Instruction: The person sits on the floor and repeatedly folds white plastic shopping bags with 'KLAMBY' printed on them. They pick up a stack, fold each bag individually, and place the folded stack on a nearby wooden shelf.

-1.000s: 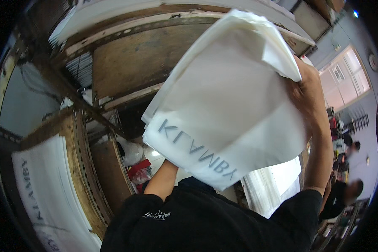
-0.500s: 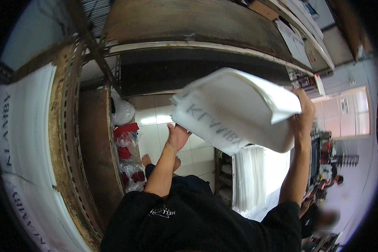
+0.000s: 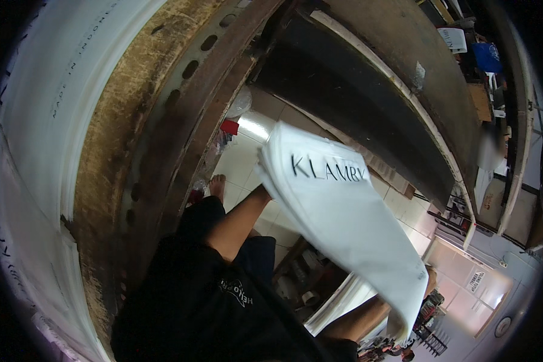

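Note:
A bent stack of thin white sheets (image 3: 350,217), printed with dark lettering, is held up in front of me. I cannot tell whether they are bags or single sheets. At its lower right end my right hand (image 3: 429,280) is closed on the edge, with most of its fingers behind the sheets. My left hand (image 3: 263,194) reaches to the stack's left edge. Only the wrist shows there; the fingers are hidden behind the sheets, so their grip cannot be seen.
On the left, more printed white sheets (image 3: 96,54) lie on a worn wooden worktop (image 3: 136,72). A long dark table (image 3: 356,78) crosses the back. Below my right arm is another white pile (image 3: 338,301). Tiled floor (image 3: 238,160) and plastic-wrapped red items (image 3: 228,127) show between.
My view has turned. The stack has swung from a curled shape to a longer drape, its print now upright. My left hand, open beside the stack before, is now behind its edge.

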Demonstrator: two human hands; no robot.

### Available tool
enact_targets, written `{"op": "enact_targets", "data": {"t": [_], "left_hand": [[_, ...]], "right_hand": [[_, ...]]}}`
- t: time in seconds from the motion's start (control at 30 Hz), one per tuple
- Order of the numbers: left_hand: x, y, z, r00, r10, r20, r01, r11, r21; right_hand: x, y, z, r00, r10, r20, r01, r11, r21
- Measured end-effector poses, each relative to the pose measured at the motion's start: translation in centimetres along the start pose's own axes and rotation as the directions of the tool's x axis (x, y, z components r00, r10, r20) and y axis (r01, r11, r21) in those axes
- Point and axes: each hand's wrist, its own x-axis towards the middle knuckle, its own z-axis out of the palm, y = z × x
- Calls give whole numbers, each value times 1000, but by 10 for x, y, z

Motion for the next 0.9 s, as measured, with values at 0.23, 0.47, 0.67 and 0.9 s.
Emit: {"op": "enact_targets", "data": {"t": [0.23, 0.47, 0.67, 0.9], "left_hand": [[11, -21, -75, 982, 139, -126, -121, 983, 139], [70, -142, -47, 979, -170, -112, 45, 718, -694], [117, -288, -9, 986, -154, 56, 84, 183, -980], [130, -475, 11, 962, -204, 184, 192, 23, -981]], "right_hand": [[4, -69, 30, 737, 605, 300, -436, 766, -472], [-48, -87, 87, 595, 733, 329, -491, 656, -573], [-129, -19, 224, 925, -228, 304, 75, 894, 443], [-260, 93, 372, 909, -34, 416, -27, 990, 138]]}}
